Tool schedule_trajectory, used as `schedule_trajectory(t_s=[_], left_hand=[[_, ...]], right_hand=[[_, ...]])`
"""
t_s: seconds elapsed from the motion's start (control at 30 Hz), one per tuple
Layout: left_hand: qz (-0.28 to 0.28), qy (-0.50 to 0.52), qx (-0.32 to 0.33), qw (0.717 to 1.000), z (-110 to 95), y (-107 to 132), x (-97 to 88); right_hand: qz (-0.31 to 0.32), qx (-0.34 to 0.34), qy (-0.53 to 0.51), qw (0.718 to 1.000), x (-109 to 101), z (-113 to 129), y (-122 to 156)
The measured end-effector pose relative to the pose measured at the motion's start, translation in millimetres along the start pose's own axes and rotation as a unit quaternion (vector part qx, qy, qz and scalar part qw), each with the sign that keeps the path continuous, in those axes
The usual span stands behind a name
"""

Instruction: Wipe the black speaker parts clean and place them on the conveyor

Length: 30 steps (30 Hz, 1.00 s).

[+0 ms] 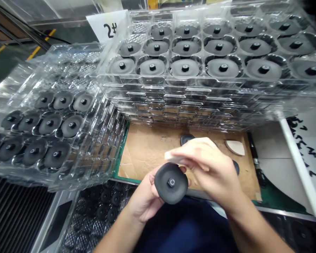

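My left hand (144, 198) is closed around a round black disc part (171, 182) with a small hex nut at its middle, face turned up toward me. Just above and right of it, my right hand (210, 172) pinches a small pale flat piece (172, 157), whose tip hovers over the disc's upper edge. Both hands are above the near edge of a brown cardboard sheet (147, 151).
Stacked clear blister trays (200, 102) filled with the same black discs stand behind the cardboard. More trays (42, 133) of discs lie at the left. Loose black discs (186, 139) and a pale wedge (235, 147) lie on the cardboard. A bin of small black parts (100, 214) sits below left.
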<state>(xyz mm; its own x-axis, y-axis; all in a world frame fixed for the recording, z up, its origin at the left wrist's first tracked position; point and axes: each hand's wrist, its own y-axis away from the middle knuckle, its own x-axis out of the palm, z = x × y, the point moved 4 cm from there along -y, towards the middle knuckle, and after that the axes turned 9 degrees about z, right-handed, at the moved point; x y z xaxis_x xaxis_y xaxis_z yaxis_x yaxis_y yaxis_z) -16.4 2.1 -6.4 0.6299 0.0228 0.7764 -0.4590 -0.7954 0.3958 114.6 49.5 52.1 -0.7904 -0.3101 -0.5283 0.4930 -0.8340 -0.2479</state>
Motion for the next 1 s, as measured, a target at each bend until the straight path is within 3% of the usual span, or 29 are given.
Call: schedule_trajectory(t_s=[0.1,0.17,0.27,0.4,0.5,0.6,0.67,0.77,0.83,0.9,1.0], left_hand=[[0.037,0.051,0.006,0.998,-4,2,-0.8],[0.037,0.064,0.014,0.997,-5,3,-4.6],[0.019,0.075,0.014,0.997,-3,5,-10.7],[-0.002,0.071,0.019,0.997,-2,5,-15.7],[-0.02,0.056,0.033,0.998,-2,4,-19.2],[-0.038,0.043,0.059,0.997,-1,2,-21.8],[-0.054,0.032,0.07,0.996,1,1,-21.9],[-0.081,0.018,0.079,0.993,4,1,-19.3],[-0.087,0.011,0.077,0.993,6,1,-16.4],[-0.081,0.007,0.068,0.994,7,2,-13.5],[-0.082,-0.003,0.074,0.994,5,4,-10.5]], right_hand=[[0.007,0.197,-0.07,0.978,16,-50,18],[0.043,0.249,-0.096,0.963,37,-75,34],[0.056,0.264,-0.066,0.961,66,-92,60],[0.064,0.272,-0.024,0.96,86,-93,87],[0.065,0.274,0.001,0.959,88,-95,92],[0.045,0.274,0.02,0.96,77,-97,81],[0.028,0.27,0.023,0.962,61,-87,67],[-0.02,0.225,0.018,0.974,33,-47,40],[-0.071,0.102,0.02,0.992,19,-8,25],[-0.047,0.008,0.015,0.999,16,22,14],[0.072,0.003,-0.01,0.997,26,35,5]])
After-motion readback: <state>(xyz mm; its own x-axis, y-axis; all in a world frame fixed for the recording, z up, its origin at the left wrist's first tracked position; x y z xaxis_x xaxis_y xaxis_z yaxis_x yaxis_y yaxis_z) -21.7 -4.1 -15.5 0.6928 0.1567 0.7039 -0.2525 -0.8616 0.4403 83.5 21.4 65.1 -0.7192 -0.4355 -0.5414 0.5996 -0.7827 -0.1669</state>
